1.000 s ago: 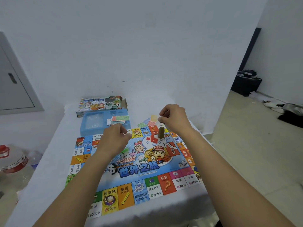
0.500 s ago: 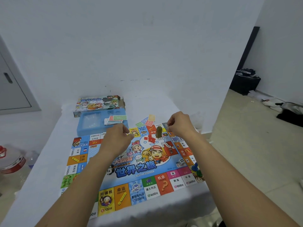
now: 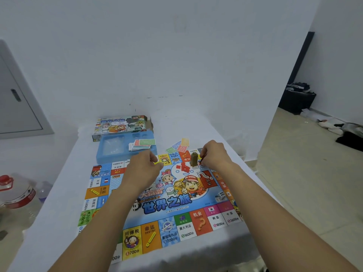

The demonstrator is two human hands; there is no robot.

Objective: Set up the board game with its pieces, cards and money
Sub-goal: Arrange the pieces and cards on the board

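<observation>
The colourful game board [image 3: 157, 203] lies flat on the white table. My left hand [image 3: 143, 167] hovers over the board's far left part, curled into a loose fist whose inside is hidden. My right hand [image 3: 214, 156] is over the far right corner. Its fingertips pinch something small beside an upright olive-brown token [image 3: 193, 160]. Several small red pieces [image 3: 183, 167] lie just left of that token. Fanned paper money [image 3: 179, 145] sits past the board's far edge. White dice [image 3: 221, 196] rest near the right edge.
A blue plastic tray [image 3: 110, 148] holding a stack of cards [image 3: 141, 144] stands behind the board, with the game box [image 3: 121, 124] behind it against the wall. A large water bottle [image 3: 15, 191] stands on the floor at left. Open floor lies to the right.
My right hand came down from above the money to beside the olive token. My left hand shifted slightly right. The view moved a little.
</observation>
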